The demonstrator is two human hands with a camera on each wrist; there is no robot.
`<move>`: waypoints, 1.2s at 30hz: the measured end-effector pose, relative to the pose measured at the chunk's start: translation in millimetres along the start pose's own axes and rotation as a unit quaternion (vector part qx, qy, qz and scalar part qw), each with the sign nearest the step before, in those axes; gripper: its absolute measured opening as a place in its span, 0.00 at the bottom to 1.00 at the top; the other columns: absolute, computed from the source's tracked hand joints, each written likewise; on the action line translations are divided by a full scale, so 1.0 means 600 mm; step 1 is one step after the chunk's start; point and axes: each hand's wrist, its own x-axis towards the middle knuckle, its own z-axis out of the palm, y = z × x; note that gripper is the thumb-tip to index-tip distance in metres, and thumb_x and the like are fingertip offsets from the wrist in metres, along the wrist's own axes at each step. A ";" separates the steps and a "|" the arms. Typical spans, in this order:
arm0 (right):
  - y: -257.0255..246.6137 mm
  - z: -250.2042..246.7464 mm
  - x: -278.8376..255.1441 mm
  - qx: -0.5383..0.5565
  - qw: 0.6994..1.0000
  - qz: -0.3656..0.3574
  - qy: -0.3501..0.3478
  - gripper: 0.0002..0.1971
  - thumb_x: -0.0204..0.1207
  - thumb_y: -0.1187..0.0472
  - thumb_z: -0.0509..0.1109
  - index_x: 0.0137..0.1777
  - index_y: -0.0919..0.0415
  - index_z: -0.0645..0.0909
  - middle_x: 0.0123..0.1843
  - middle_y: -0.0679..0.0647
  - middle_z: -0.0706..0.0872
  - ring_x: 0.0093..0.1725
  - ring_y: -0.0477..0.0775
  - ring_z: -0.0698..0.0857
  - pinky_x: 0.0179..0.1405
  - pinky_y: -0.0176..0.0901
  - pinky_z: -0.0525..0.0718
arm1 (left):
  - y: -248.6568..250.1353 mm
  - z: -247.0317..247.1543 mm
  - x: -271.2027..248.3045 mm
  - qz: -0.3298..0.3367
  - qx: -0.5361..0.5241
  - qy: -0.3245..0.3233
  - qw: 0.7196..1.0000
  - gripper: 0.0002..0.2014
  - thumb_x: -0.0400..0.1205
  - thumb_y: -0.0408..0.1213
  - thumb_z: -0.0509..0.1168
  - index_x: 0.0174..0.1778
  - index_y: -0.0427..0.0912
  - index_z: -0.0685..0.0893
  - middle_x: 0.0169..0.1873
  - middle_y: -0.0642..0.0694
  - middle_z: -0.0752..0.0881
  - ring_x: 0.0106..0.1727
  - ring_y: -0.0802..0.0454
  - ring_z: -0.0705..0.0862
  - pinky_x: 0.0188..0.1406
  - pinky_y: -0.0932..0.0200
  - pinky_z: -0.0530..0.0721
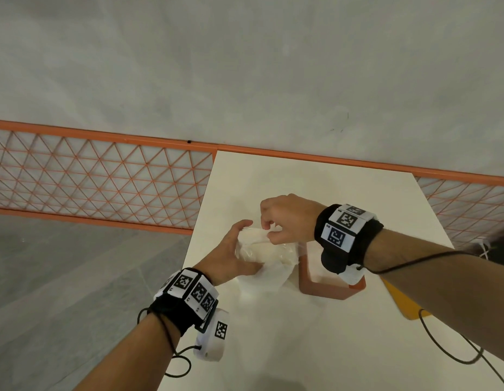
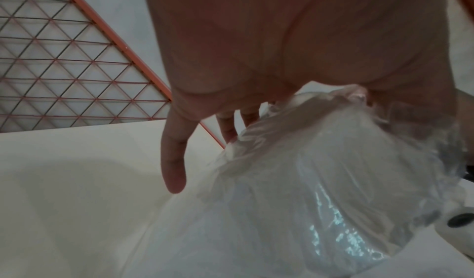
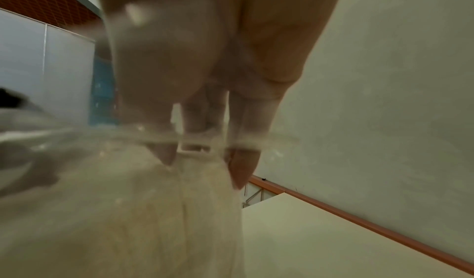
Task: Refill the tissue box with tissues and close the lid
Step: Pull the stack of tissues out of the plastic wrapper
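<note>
A pack of white tissues [image 1: 262,249] in clear plastic film is held above the cream table [image 1: 301,348]. My left hand [image 1: 231,255] grips its left side, thumb on top, fingers behind it. In the left wrist view the crinkled film [image 2: 320,181] fills the lower right and the little finger [image 2: 174,160] sticks out free. My right hand [image 1: 284,221] pinches the pack's upper end. The right wrist view shows its fingertips [image 3: 241,166] at the tissues [image 3: 128,211], seen through the film. The orange tissue box [image 1: 324,290] stands open below my right wrist.
A yellow flat piece [image 1: 400,300] lies at the table's right edge, partly under my right forearm. Loose white film or tissue [image 1: 262,280] hangs under the pack onto the table. An orange mesh railing [image 1: 104,176] runs behind the table before a grey wall.
</note>
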 end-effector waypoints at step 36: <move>0.034 0.034 -0.051 0.192 0.976 0.069 0.083 0.36 0.69 0.48 0.79 0.77 0.47 0.69 0.60 0.45 0.74 0.52 0.49 0.81 0.56 0.41 0.80 | 0.000 -0.003 -0.003 0.002 -0.014 0.032 0.999 0.37 0.75 0.25 0.74 0.74 0.54 0.66 0.60 0.57 0.80 0.57 0.73 0.78 0.41 0.83 0.76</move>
